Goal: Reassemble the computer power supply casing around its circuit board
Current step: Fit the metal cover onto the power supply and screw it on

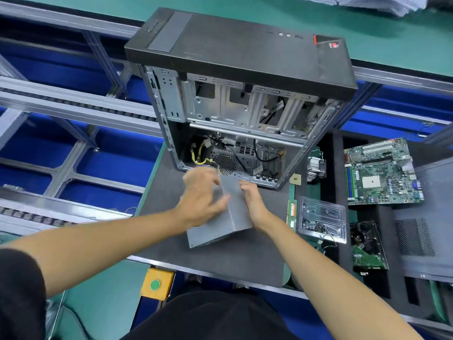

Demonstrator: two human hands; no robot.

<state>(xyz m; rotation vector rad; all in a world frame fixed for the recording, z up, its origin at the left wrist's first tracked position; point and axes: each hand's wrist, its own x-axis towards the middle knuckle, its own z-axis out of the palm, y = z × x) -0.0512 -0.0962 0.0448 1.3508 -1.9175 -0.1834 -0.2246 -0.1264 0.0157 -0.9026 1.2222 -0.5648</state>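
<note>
Head view: dark grey foam mat (171, 251) on green bench. Plain grey sheet-metal power supply casing (231, 217) before open black tower case (235, 99); left hand (202, 197) blurred, grip unclear; right hand (252, 200) fingers clamped on casing. Green motherboard (382, 171), clear plastic screw tray (321, 220) right of tower.

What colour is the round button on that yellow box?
Green, on the yellow box at the bench's front edge, seen in the head view.

Open computer tower case (240, 69) on dark mat (220, 261), side panel off, yellow and black cables (203, 155) inside. Right of it: green motherboard (382, 171), heatsink (316, 168), clear plastic screw tray (321, 223), perforated grey side panel (426, 229). Yellow button box (157, 283) at bench edge, green button.
</note>
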